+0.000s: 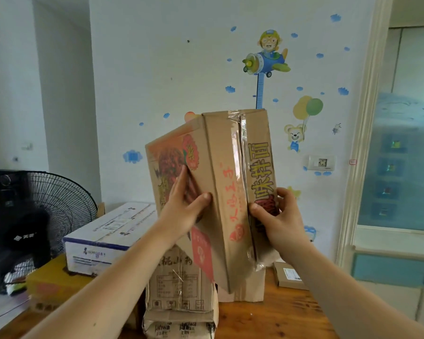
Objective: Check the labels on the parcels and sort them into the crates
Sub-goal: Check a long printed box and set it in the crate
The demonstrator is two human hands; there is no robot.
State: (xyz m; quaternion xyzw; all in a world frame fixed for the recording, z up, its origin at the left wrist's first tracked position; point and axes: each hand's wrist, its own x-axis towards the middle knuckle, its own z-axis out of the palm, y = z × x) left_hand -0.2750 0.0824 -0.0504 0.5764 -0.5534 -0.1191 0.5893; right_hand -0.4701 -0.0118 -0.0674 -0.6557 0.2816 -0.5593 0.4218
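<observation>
I hold a large brown cardboard parcel (220,182) up at chest height, tilted on end, its taped seam facing me. It carries red flower prints, red handwriting and yellow characters. My left hand (184,206) presses flat against its left face, thumb hooked over the edge. My right hand (277,216) grips the right flap, fingers curled round its edge. Below stands another brown parcel (179,285) with a printed table, on a flattened "Jahwa" carton (181,326). A white-and-blue box (108,238) lies to the left.
A wooden table (274,319) carries the parcels. A small flat parcel (289,277) lies at the right, a yellow box (56,282) at the left. A black fan (59,206) and dark bag (15,236) stand far left. A decorated wall is behind.
</observation>
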